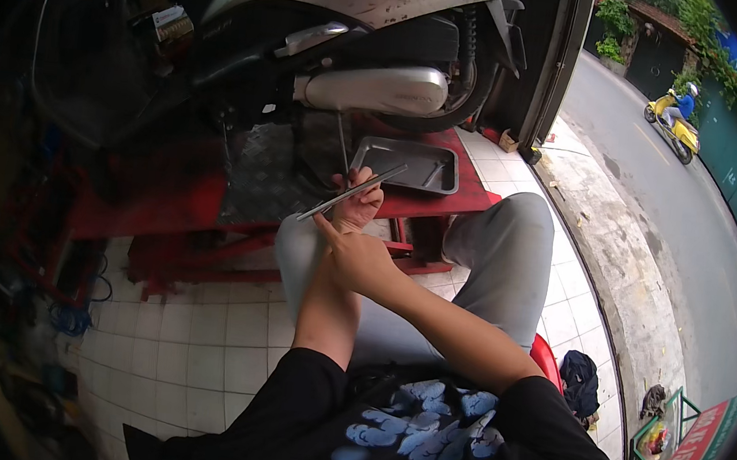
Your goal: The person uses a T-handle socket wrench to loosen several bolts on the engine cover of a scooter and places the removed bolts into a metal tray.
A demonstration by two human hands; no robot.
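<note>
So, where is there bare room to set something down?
Widest: the white tiled floor, between the red stand and the left sleeve. The grey tray also has some bare bottom left of its small tool. It is crowded where the left hand and right hand meet at a thin flat object.

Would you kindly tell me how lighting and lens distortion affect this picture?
Head view: lines between the floor tiles bow toward the black rim; same head view: the road is daylit, the far left murky; head view again: the thin grey bar can be traced clearly.
</note>
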